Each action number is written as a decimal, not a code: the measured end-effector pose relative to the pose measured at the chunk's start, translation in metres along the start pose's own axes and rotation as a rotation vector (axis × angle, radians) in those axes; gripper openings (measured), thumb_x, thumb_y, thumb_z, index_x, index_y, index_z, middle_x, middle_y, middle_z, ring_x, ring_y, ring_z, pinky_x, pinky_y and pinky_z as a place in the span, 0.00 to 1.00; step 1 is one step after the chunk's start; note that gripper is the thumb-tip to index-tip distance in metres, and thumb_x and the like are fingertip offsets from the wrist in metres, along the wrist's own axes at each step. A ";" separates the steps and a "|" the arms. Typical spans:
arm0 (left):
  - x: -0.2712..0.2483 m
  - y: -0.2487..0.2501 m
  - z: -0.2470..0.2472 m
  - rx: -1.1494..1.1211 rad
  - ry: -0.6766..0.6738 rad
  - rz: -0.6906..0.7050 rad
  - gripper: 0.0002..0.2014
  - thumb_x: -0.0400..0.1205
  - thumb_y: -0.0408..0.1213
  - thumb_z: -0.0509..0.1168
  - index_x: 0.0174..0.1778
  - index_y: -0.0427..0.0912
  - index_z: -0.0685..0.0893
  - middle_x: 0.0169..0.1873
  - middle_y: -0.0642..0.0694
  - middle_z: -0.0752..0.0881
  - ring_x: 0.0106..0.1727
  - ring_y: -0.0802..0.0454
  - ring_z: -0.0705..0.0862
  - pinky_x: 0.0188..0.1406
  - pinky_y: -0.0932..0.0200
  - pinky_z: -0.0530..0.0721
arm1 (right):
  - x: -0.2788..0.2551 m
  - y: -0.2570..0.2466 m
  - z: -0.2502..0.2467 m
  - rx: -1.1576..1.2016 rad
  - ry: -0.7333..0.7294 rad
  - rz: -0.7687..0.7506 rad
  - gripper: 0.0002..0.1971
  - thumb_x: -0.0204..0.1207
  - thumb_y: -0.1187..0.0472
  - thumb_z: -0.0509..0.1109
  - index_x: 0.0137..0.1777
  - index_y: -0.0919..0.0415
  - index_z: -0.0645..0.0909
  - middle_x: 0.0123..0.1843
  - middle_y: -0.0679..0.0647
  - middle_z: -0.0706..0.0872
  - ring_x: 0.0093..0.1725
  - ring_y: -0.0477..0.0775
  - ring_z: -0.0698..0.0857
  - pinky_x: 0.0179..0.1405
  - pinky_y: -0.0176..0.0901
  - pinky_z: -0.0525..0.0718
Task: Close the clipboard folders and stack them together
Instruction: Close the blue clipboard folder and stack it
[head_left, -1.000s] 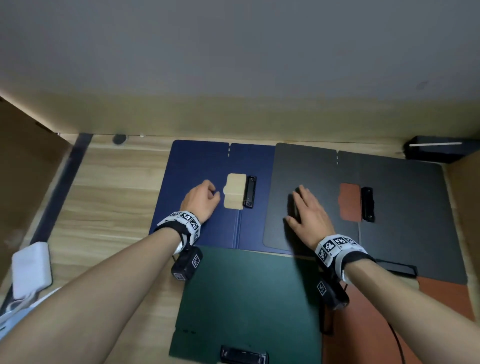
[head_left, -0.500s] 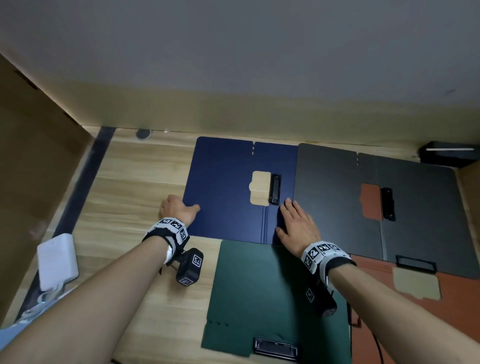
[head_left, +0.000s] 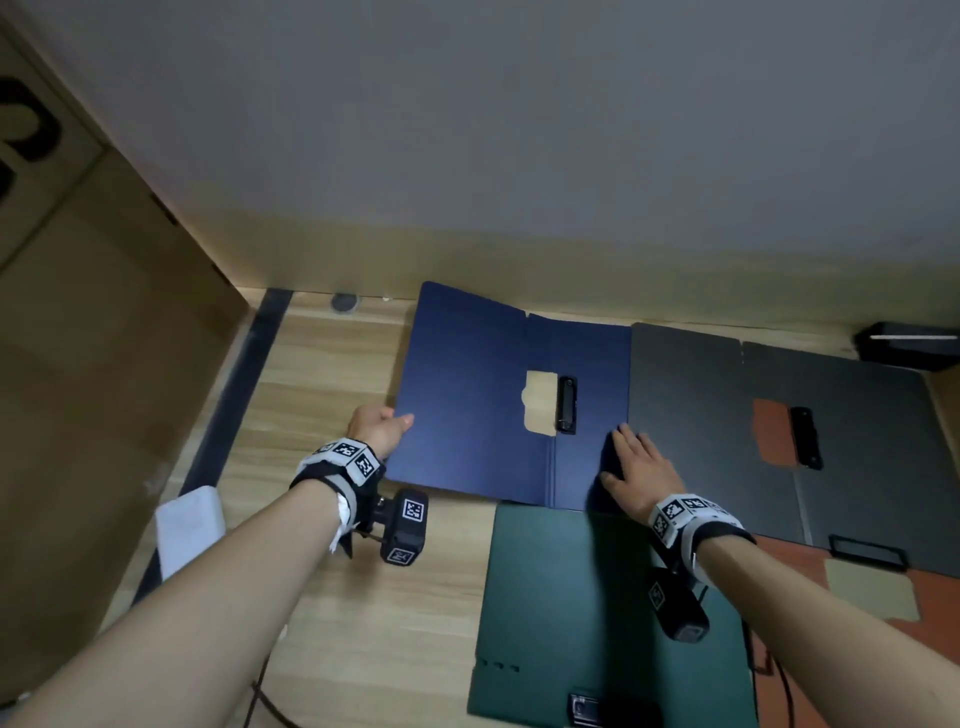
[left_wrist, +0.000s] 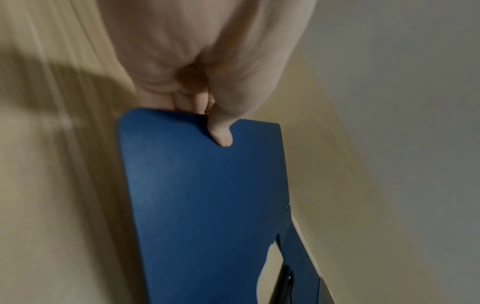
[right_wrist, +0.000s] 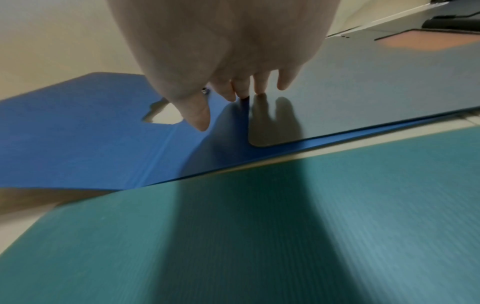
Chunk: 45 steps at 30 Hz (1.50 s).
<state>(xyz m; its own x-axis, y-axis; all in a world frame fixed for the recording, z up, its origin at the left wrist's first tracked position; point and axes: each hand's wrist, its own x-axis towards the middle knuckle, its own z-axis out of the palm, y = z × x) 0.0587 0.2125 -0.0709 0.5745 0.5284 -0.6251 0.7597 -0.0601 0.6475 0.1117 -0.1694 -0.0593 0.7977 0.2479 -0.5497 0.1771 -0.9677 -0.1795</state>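
An open blue folder lies at the back of the wooden desk, its black clip near the spine. My left hand pinches the outer edge of its left cover, thumb on top, and that cover is raised off the desk. My right hand lies flat, fingers straight, pressing where the blue folder's right half meets the open black folder. A closed green folder lies in front, under my right forearm. An orange folder shows at the right, partly under the black one.
A grey wall rises just behind the folders. A cardboard box stands at the left. A white charger lies near the left edge, and a black box sits at the far right corner.
My left hand slid from the middle of the blue folder to its left edge, took hold of it and started lifting the cover. My right hand shifted left onto the blue and black folders' seam.
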 end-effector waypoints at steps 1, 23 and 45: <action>0.018 -0.011 -0.011 -0.025 0.028 -0.006 0.24 0.65 0.45 0.76 0.50 0.31 0.86 0.49 0.32 0.91 0.52 0.34 0.90 0.58 0.31 0.86 | -0.001 0.003 0.000 -0.010 -0.002 0.005 0.38 0.83 0.47 0.59 0.88 0.53 0.45 0.90 0.48 0.43 0.88 0.56 0.46 0.86 0.58 0.55; -0.160 0.123 -0.042 0.344 -0.138 0.594 0.09 0.79 0.44 0.68 0.43 0.41 0.82 0.36 0.44 0.89 0.33 0.48 0.87 0.35 0.53 0.86 | -0.036 -0.075 -0.052 0.580 0.060 -0.102 0.26 0.84 0.51 0.64 0.78 0.61 0.70 0.78 0.56 0.76 0.76 0.59 0.77 0.78 0.54 0.71; -0.079 0.002 0.075 0.244 -0.137 -0.023 0.13 0.71 0.40 0.71 0.30 0.49 0.72 0.34 0.49 0.79 0.35 0.50 0.78 0.37 0.57 0.75 | 0.032 -0.025 -0.018 0.623 0.024 0.232 0.22 0.74 0.52 0.69 0.62 0.67 0.80 0.64 0.63 0.79 0.59 0.67 0.83 0.65 0.56 0.81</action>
<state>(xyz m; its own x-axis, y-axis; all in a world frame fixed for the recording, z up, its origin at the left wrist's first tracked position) 0.0381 0.1073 -0.0528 0.5796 0.4131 -0.7024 0.8143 -0.2607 0.5186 0.1431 -0.1382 -0.0580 0.7889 0.0279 -0.6139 -0.3618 -0.7863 -0.5008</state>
